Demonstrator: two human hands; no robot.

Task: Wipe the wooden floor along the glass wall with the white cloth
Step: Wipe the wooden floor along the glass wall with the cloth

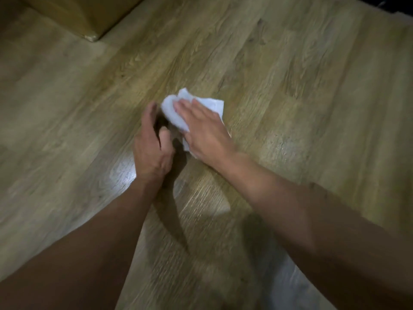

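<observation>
Both your forearms fill the near frame, converging on the white cloth mid-floor. Right hand lies flat on top of it, fingers spread and extended, pressing it to the wooden floor, not gripping. Left hand sits just beside the cloth's left edge, fingers curled; can't tell if it pinches anything. Cloth's long axis runs away-right. Glass wall isn't visible; cardboard box sits far left

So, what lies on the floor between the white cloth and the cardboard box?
Nothing: in the head view, only bare wooden floor lies between the white cloth and the cardboard box.
</observation>
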